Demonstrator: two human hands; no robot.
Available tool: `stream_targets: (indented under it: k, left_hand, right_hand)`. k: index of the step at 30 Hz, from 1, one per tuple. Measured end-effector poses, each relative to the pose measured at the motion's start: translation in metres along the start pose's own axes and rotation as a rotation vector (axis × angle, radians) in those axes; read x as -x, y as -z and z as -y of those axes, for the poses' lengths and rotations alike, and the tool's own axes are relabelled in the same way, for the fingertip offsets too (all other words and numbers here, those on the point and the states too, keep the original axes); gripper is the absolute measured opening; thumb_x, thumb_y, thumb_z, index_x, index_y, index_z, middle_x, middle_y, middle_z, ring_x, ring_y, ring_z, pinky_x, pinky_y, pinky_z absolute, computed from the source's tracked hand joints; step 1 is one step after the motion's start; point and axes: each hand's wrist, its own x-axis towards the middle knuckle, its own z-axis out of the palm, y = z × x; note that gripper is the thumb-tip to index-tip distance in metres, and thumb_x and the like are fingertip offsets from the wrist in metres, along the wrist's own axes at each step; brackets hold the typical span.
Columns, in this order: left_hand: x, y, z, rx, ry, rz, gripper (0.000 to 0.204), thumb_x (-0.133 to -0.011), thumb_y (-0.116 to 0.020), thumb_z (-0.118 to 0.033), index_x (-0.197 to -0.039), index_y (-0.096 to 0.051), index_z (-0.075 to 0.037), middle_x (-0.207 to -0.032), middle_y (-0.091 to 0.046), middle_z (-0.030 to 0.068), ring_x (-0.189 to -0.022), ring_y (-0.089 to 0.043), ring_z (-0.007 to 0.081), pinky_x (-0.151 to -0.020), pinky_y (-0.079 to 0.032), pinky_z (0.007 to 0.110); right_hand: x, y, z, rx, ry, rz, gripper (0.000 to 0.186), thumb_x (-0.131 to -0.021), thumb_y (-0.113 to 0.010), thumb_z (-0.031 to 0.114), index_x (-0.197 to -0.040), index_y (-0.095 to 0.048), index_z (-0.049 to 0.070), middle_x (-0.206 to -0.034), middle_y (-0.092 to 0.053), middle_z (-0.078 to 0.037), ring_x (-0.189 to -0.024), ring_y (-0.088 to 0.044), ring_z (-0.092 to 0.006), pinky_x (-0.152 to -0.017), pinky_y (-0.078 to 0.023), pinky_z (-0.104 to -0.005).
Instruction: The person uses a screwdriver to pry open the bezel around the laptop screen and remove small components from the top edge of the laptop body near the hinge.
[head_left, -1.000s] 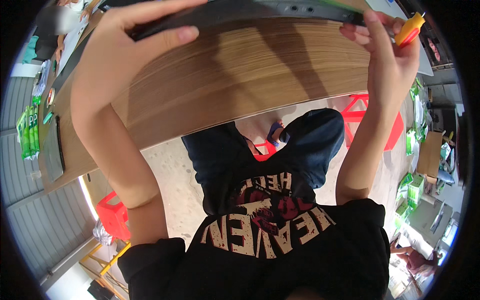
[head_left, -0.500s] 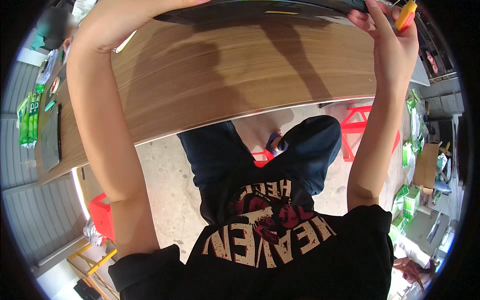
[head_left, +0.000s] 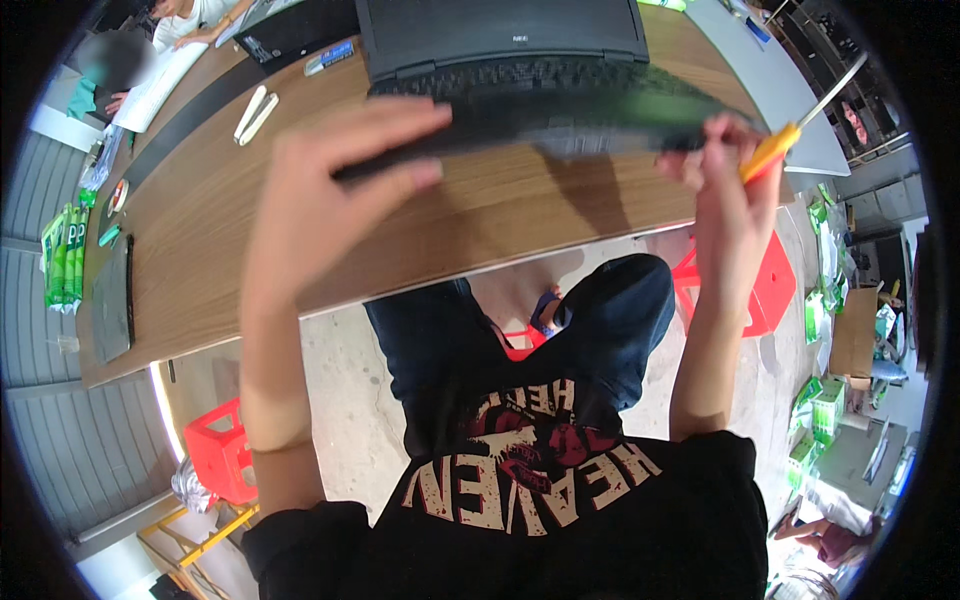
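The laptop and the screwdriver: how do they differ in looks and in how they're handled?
The laptop is broad and mostly black; the screwdriver is slim, with a yellow-and-red handle.
The laptop is open, with the left hand and right hand at its near edge; the screwdriver is in the right hand alone.
Both are at the right hand.

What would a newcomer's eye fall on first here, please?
The open black laptop at top centre probably stands out first, the left hand at its near left corner. Next comes the yellow-and-red screwdriver in the right hand, its shaft pointing up and right.
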Motion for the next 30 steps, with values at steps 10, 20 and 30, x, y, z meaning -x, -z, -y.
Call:
stream_targets:
  k: [10,20,30]
  left_hand:
    - [0.082,-0.082,0.016,-0.085,0.091,0.037,0.041,-0.065,-0.077,-0.016,-0.105,-0.07,-0.023,-0.123,-0.058,0.0011,-0.122,-0.047,0.0266,-0.109,-0.017,0.057]
    - [0.06,-0.059,0.013,-0.022,0.124,0.186,0.035,-0.061,-0.079,-0.018,-0.095,-0.071,-0.015,-0.114,-0.062,0.0014,-0.115,-0.051,0.0254,-0.103,-0.028,0.049]
    - [-0.049,-0.084,0.072,0.084,-0.113,0.041,0.006,-0.082,-0.062,-0.004,-0.081,-0.067,-0.001,-0.082,-0.067,0.0085,-0.078,-0.064,0.0217,-0.077,-0.047,0.032]
  right_hand:
    - [0.098,0.034,-0.05,-0.018,-0.238,0.01,0.032,-0.084,-0.054,-0.007,-0.105,-0.032,0.004,-0.107,-0.036,-0.011,-0.089,-0.052,-0.0154,-0.083,-0.053,-0.0395]
    - [0.073,0.048,-0.033,0.333,-0.38,-0.106,0.045,-0.101,-0.024,0.041,-0.093,-0.045,0.001,-0.069,-0.05,-0.005,-0.044,-0.048,-0.0072,-0.041,-0.036,-0.0192]
    - [-0.015,0.034,-0.031,0.381,-0.185,-0.274,0.025,-0.097,-0.048,0.022,-0.11,-0.054,0.001,-0.07,-0.057,-0.002,-0.056,-0.047,-0.0044,-0.052,-0.036,-0.0171]
